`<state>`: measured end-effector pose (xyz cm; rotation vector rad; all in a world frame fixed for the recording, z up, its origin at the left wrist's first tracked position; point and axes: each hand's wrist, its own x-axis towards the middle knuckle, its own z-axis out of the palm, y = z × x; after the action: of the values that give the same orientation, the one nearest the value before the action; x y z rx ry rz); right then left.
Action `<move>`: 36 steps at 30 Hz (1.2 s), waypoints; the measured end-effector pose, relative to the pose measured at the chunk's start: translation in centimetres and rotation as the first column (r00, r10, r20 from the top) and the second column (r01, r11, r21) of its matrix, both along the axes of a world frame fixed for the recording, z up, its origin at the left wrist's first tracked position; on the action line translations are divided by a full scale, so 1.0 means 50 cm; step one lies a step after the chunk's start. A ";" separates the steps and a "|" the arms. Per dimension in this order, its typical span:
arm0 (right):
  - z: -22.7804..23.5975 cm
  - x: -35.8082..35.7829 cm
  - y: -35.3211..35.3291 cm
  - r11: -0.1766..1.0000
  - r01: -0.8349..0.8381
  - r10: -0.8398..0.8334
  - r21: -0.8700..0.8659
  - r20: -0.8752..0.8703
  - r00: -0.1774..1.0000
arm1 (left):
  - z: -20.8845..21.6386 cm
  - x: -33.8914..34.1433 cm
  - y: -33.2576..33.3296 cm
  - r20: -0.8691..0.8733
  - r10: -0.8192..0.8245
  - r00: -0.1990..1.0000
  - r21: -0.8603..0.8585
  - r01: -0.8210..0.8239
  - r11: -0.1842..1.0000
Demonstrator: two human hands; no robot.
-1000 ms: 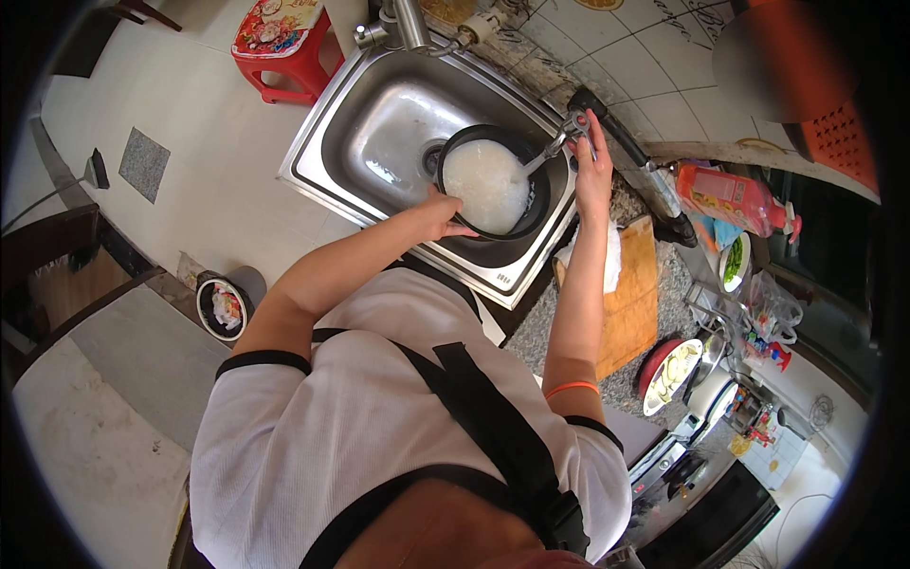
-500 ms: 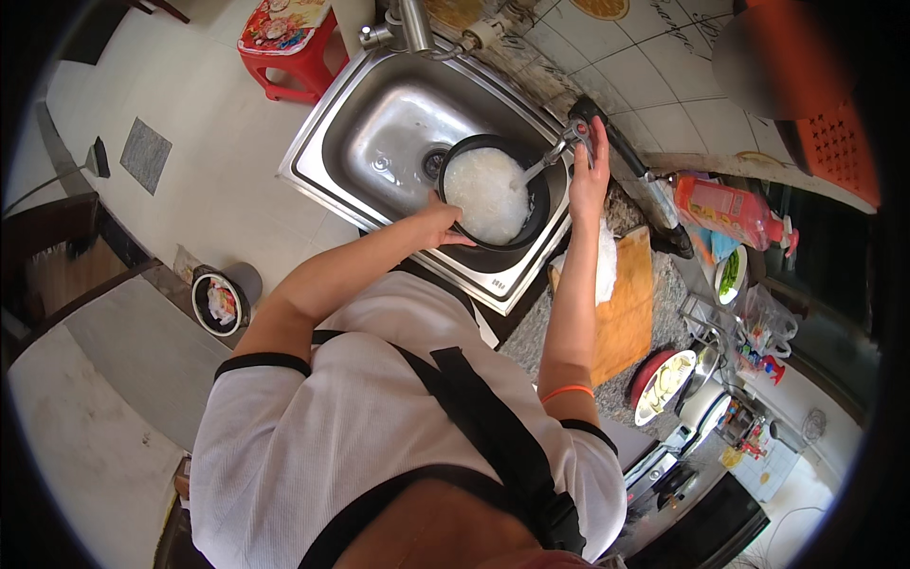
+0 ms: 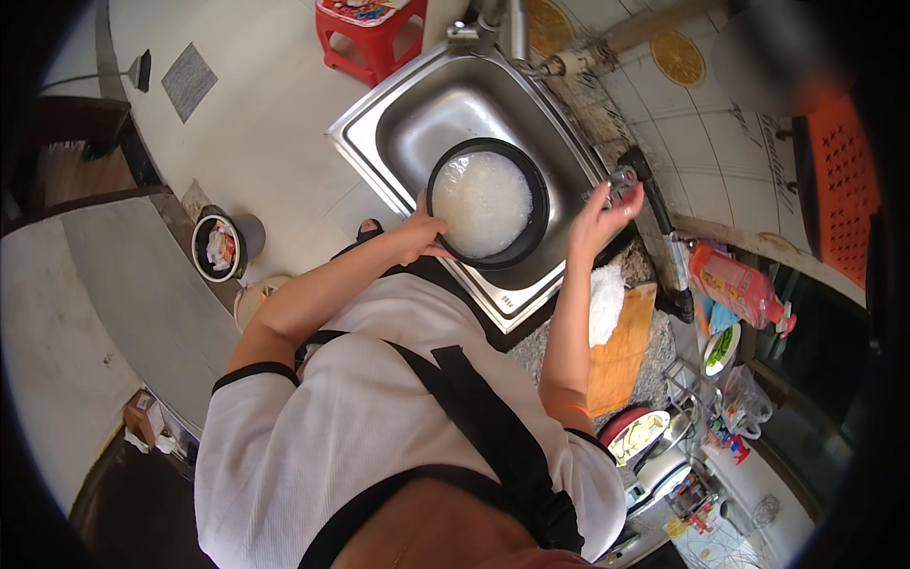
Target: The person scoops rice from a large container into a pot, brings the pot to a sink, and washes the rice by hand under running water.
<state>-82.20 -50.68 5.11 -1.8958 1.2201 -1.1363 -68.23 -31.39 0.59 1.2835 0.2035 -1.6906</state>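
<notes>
A dark round pot (image 3: 538,201) rests in the stainless steel sink (image 3: 445,109), filled with cloudy whitish liquid (image 3: 483,207) that has bubbles on top. My left hand (image 3: 419,235) grips the pot's near left rim, thumb towards the inside. At the sink's right edge, my right hand (image 3: 605,220) has its fingers closed round the metal faucet (image 3: 622,180). Part of the faucet is hidden by those fingers. No stream of water shows between faucet and pot.
Right of the sink lie a white cloth (image 3: 606,303) and a wooden cutting board (image 3: 626,346). A red-pink pump bottle (image 3: 735,284) lies on the ledge. On the floor stand a red stool (image 3: 370,43) and a trash bin (image 3: 227,245).
Water was running from the faucet into the pot; now the stream is gone. My right hand has closed round the faucet. The view has shifted, while my left hand keeps hold of the pot.
</notes>
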 end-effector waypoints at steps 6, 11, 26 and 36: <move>-0.008 0.033 0.128 0.982 -0.189 0.184 -0.017 -0.166 0.969 | 0.029 0.049 0.095 0.031 0.156 0.987 -0.127 -0.151 0.980; -0.042 0.130 0.191 0.767 -0.592 0.642 0.248 -0.262 0.721 | 0.030 0.081 0.166 0.044 0.214 0.976 -0.141 -0.206 0.968; -0.148 0.305 0.361 0.575 -0.517 0.794 0.634 -0.585 0.166 | -0.013 0.091 0.200 0.013 0.264 0.964 -0.158 -0.259 0.953; -0.167 0.250 0.337 0.608 -0.530 0.781 0.592 -0.565 0.265 | 0.002 0.099 0.200 -0.061 0.264 0.963 -0.133 -0.270 0.954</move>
<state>-69.71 -33.83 -3.26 -2.3593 0.6707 0.4501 -63.28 -21.40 0.70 1.0651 0.2671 -1.4740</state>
